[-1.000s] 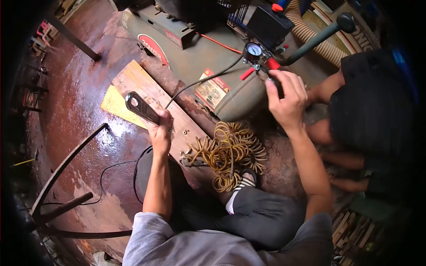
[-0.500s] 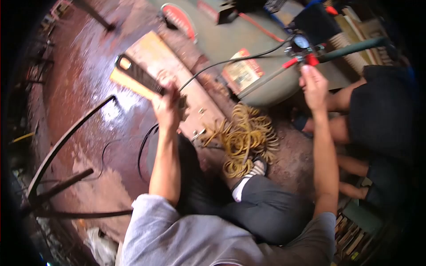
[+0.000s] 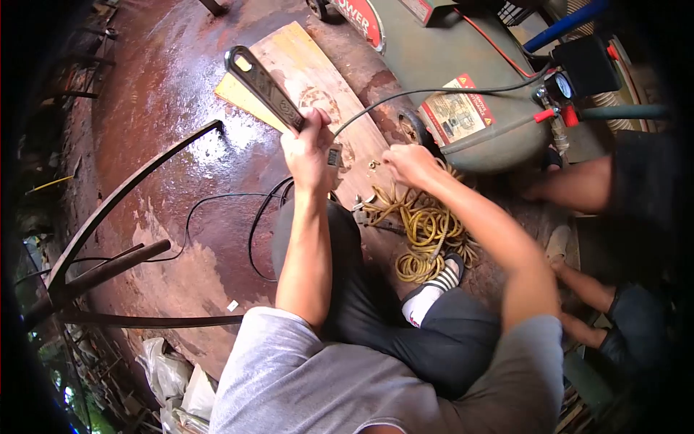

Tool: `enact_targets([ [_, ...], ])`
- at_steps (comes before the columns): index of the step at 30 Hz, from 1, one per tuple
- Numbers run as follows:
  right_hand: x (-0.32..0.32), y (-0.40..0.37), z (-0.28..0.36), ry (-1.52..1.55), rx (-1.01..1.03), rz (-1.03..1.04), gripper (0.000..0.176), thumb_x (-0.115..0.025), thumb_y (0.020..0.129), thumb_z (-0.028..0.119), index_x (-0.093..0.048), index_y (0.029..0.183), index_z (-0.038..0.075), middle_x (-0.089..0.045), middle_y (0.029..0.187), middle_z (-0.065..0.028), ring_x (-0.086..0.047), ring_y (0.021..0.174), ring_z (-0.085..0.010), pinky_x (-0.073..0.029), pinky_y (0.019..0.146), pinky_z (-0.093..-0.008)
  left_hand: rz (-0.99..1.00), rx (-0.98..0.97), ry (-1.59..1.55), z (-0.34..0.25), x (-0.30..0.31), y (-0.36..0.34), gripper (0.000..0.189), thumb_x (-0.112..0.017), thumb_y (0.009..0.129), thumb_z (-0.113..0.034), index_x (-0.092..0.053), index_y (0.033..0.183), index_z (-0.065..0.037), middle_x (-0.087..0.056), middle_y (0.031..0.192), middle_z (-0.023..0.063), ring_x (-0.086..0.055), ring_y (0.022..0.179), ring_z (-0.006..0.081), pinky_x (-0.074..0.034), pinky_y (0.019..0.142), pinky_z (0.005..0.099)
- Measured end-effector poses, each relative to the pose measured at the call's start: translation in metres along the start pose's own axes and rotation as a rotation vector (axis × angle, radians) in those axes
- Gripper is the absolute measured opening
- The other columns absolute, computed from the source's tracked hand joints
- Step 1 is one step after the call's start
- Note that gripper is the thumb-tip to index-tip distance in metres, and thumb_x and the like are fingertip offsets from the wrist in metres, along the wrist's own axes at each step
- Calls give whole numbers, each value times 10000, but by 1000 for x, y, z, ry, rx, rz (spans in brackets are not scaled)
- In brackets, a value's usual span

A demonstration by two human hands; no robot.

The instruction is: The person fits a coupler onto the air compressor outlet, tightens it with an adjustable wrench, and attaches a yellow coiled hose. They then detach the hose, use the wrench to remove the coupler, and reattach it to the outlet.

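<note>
My left hand (image 3: 308, 153) is closed around a black adjustable wrench (image 3: 264, 88), whose holed handle end points up and left. The wrench's jaw end (image 3: 334, 156) shows below the fist. Behind the handle a flat yellow piece (image 3: 249, 102) is partly covered. My right hand (image 3: 412, 165) is over the right edge of a wooden plank (image 3: 318, 65), thumb and fingers drawn together; I cannot tell what is in them. A small brass fitting (image 3: 373, 164) lies on the plank just left of those fingertips. More small metal pieces (image 3: 358, 205) lie near the plank's lower end.
A coiled yellow hose (image 3: 426, 231) lies by my sandalled foot (image 3: 444, 278). At upper right is a grey-green tank (image 3: 448, 61) with a pressure gauge (image 3: 562, 85) and a black hose (image 3: 405, 92). Another person's leg (image 3: 578, 186) is at right. A curved metal frame (image 3: 130, 184) stands left.
My right hand has left the red-handled valve by the gauge and come down left to the plank. The left hand still grips the wrench. The view has shifted.
</note>
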State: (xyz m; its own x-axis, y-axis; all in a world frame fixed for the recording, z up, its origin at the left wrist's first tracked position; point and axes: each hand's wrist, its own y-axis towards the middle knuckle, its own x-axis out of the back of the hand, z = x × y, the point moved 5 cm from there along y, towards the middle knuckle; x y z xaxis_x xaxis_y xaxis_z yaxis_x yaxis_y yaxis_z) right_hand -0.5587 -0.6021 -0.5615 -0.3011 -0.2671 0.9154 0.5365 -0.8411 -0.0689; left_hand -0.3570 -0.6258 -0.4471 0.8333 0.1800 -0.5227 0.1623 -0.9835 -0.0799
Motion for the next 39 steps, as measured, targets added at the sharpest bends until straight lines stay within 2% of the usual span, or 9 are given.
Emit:
enact_targets([
  [5, -100, 28, -33, 188, -372, 81, 300, -577, 802, 41, -654, 1070, 150, -635, 1089, -136, -632, 986, -384, -517, 828, -459, -22, 56, 2, -8, -2, -9, 219, -588, 973, -204, -578, 812, -56, -372, 583, -70, -291, 493, 40, -225, 476, 234],
  [14, -143, 29, -43, 128, -255, -170, 154, -599, 785, 52, -651, 926, 87, -666, 890, -140, -642, 843, -381, -510, 722, -467, 10, 103, 152, -4, 6, -3, 219, -571, 978, -197, -585, 843, -25, -340, 583, -85, -278, 494, 31, -214, 463, 227],
  [16, -140, 23, -45, 519, -543, 11, 103, -617, 815, 75, -659, 908, 60, -675, 880, -152, -660, 803, -341, -516, 699, -443, 8, 147, 155, 5, 2, 0, 215, -571, 977, -199, -592, 852, -25, -341, 586, -87, -276, 491, 33, -208, 460, 227],
  [19, -93, 28, -18, 367, -205, -290, 120, -654, 842, 116, -677, 933, 42, -681, 856, -154, -675, 762, -288, -526, 686, -403, 52, 130, 282, 14, -2, 2, 215, -602, 956, -206, -649, 936, 3, -419, 609, -72, -314, 501, 24, -220, 459, 217],
  [22, 17, 21, 22, 480, -230, -347, 166, -682, 841, 127, -685, 977, 31, -686, 866, -148, -686, 775, -263, -531, 689, -369, 58, 48, 456, 17, -8, 3, 285, -700, 895, -233, -712, 1032, 17, -661, 763, 15, -377, 508, 20, -266, 463, 197],
  [25, 121, 7, 48, 444, -121, -436, 183, -672, 828, 117, -672, 991, 34, -677, 877, -154, -679, 790, -315, -537, 703, -398, 47, 12, 413, 22, -22, -2, 284, -708, 890, -247, -721, 1004, 12, -670, 773, 13, -373, 503, 15, -271, 455, 201],
  [27, 159, -5, 50, 326, -88, -416, 168, -680, 827, 100, -672, 983, 38, -667, 857, -150, -677, 772, -308, -532, 681, -387, 225, 266, 376, 31, -36, -8, 320, -714, 885, -278, -719, 1018, 13, -684, 790, 20, -391, 505, 18, -280, 455, 201],
  [35, 178, -61, 51, 40, 84, -457, 123, -557, 897, 125, -613, 972, 45, -633, 905, -156, -642, 837, -342, -535, 727, -434, 507, 324, 359, 57, -88, -33, 332, -748, 862, -227, -709, 1056, 39, -702, 960, 85, -626, 934, 175, -467, 848, 317],
  [39, 173, -82, 47, 111, -93, -488, 146, -632, 877, 132, -622, 1012, 79, -614, 883, -141, -644, 790, -360, -542, 695, -438, 560, 371, 441, 68, -89, -34, 294, -742, 864, -256, -731, 977, 15, -630, 747, -2, -503, 636, 83, -365, 562, 261],
])
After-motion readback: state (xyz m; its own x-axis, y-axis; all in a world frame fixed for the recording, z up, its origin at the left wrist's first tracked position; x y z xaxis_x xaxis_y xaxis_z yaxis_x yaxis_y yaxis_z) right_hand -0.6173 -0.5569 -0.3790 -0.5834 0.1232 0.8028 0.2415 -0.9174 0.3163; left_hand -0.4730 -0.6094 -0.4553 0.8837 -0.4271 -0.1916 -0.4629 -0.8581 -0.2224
